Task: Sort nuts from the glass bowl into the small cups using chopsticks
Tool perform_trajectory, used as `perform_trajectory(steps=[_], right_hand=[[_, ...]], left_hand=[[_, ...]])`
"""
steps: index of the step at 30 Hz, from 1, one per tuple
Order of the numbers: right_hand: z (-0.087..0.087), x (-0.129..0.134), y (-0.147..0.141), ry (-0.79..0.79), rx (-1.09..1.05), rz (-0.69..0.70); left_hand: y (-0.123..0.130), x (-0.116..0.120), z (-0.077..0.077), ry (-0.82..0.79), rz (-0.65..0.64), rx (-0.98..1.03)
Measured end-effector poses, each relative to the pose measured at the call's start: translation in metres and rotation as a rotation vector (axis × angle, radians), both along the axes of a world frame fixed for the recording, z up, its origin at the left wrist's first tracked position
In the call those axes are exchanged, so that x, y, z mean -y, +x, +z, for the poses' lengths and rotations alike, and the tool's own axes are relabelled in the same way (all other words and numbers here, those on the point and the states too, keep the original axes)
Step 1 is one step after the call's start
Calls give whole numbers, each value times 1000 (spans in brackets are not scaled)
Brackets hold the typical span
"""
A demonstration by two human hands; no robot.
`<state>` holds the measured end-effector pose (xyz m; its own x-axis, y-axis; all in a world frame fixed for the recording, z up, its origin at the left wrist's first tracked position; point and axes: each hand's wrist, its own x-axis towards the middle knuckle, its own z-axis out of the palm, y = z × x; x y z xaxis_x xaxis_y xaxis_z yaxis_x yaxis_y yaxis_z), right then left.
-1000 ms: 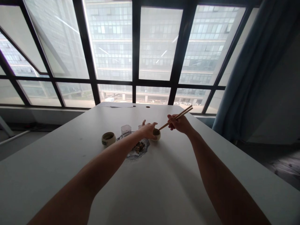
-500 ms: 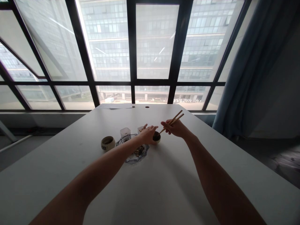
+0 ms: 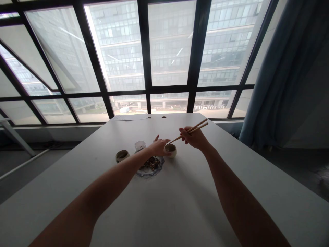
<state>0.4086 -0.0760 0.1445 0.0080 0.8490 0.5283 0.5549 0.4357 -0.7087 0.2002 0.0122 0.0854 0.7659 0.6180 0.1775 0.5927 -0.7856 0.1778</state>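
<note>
My right hand point(image 3: 191, 136) grips a pair of wooden chopsticks point(image 3: 199, 127), whose tips are together just above the rim of a small round bowl point(image 3: 171, 153). Against the left side of that bowl rests my left hand point(image 3: 159, 147), fingers spread around it. Below my left wrist lies a crumpled clear plastic wrapper point(image 3: 147, 174) holding small dark striped pieces point(image 3: 153, 164). A second round bowl point(image 3: 122, 156), with dark marks on its side, stands to the left. Whether anything is between the chopstick tips is too small to tell.
A clear plastic cup point(image 3: 140, 145) stands behind the wrapper. Paper sheets point(image 3: 131, 117) lie at the white table's point(image 3: 164, 212) far edge, near two dark round holes. Windows rise beyond, with a blue curtain point(image 3: 269, 79) on the right.
The chopstick tips have come up out of the bowl to above its rim. My left hand has shifted slightly left on the bowl. The view has tilted a little.
</note>
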Motion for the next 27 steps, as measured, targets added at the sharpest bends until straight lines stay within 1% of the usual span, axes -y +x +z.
perform_trajectory(steps=[2, 4, 7, 10, 12, 15, 19, 23, 27], right_hand=[[2, 3, -2, 23, -24, 11], [3, 8, -9, 29, -62, 28], [2, 17, -31, -49, -92, 79], [-7, 27, -60, -158, -43, 99], [-14, 32, -76, -203, 11, 86], [-26, 35, -91, -246, 83, 54], [-38, 29, -95, -251, 154, 14], [-43, 24, -93, -235, 183, 17], [-44, 27, -92, -235, 155, 5]], left_hand=[[-24, 4, 4, 42, 2, 87], [-56, 10, 9, 101, 22, 199], [-111, 20, 13, 152, 107, 320], [-158, 26, 7, 182, 220, 411], [-178, 27, -2, 192, 268, 467], [-195, 25, -19, 198, 296, 545], [-200, 20, -35, 164, 296, 612], [-204, 17, -44, 105, 263, 651], [-211, 18, -51, 34, 260, 680]])
